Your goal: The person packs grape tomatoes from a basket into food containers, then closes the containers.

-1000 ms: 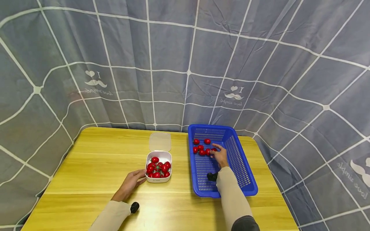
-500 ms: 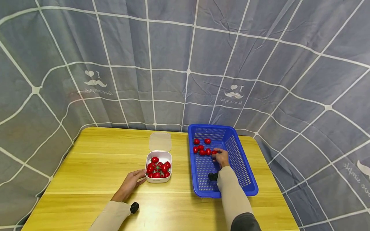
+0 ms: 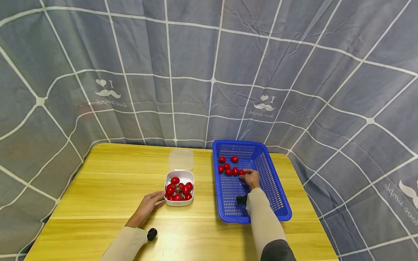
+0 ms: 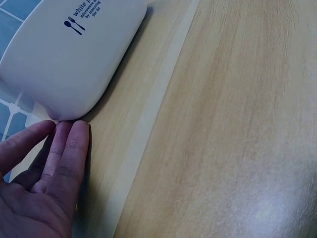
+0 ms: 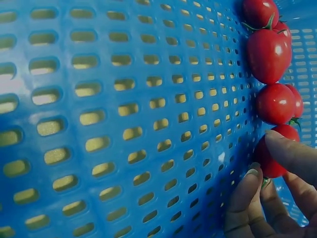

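A white box (image 3: 179,203) holding several cherry tomatoes (image 3: 177,190) sits mid-table, its clear lid (image 3: 180,160) hinged open behind it. My left hand (image 3: 159,199) rests on the table with straight fingers (image 4: 74,144) touching the near left corner of the box (image 4: 69,54). To the right stands a blue perforated basket (image 3: 283,213) with several loose tomatoes (image 3: 227,166) at its far end. Inside the basket, my right hand (image 3: 249,176) pinches the nearest tomato (image 3: 242,173). In the right wrist view, thumb and finger of that hand (image 5: 261,154) curl round this tomato (image 5: 271,163) on the basket floor (image 5: 124,99).
The wooden table (image 3: 114,181) is backed and flanked by a grey gridded curtain (image 3: 196,72). A small black wrist device shows on each sleeve. Other tomatoes (image 5: 269,52) lie in a row just beyond the pinched one.
My right hand's fingers have curled in and closed round the nearest tomato in the basket. The left hand and the white box have stayed still.
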### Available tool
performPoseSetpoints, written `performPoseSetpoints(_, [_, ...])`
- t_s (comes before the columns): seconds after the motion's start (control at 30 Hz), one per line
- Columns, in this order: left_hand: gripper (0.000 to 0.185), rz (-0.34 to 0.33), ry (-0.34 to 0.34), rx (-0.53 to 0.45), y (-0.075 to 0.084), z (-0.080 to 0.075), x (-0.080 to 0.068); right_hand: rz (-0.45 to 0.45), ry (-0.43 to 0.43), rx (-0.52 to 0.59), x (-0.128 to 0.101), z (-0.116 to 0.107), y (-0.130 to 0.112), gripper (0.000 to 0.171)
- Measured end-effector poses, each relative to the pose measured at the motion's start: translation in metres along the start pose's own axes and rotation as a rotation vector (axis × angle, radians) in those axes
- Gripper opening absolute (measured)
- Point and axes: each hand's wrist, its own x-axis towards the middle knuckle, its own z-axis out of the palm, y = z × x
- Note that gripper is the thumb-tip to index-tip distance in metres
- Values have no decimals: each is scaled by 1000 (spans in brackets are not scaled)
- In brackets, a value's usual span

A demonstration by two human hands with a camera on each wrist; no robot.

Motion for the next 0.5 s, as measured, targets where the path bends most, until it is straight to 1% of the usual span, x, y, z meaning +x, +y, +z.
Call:
performPoseSetpoints(0.23, [59,-2,-5,4,1,0,0,8,-2,18,-3,-3,-9,34])
performPoseSetpoints(0.33, [59,-5,-10,0,1,0,0,-11,2,5,-2,-4,-16,32])
performPoseSetpoints(0.37, [60,-7,-8,-3,1,0,0,-39,0,14,-2,-5,-17,30])
performPoseSetpoints(0.5, [60,-12,-9,-1,2,0,0,-90,-1,8,-2,-5,-28,28])
